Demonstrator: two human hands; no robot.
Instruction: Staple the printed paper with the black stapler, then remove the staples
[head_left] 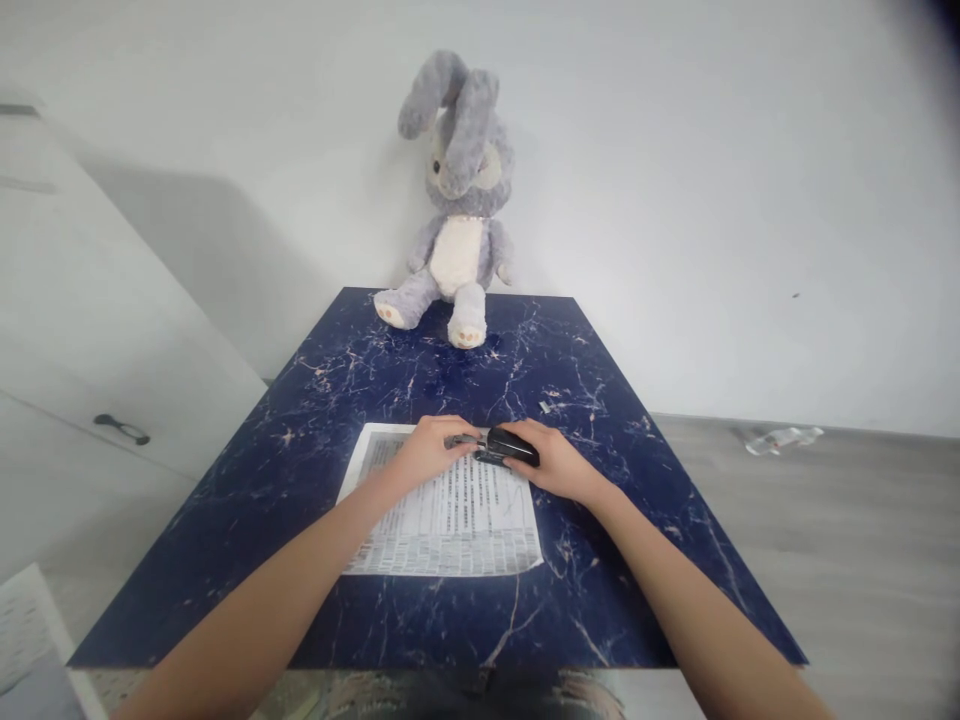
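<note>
A black stapler is held over the top right part of a printed sheet of paper. My right hand is closed around its right end. At its left end, the fingers of my left hand pinch a narrow grey part that seems to belong to the stapler; its details are too small to make out. The paper lies flat on the table, partly covered by my left hand and forearm. A small light-coloured strip, perhaps staples, lies on the table beyond my right hand.
The dark blue marble-patterned table carries a grey plush rabbit at its far edge, against the wall. A white cabinet stands at the left. A clear plastic object lies on the floor at right.
</note>
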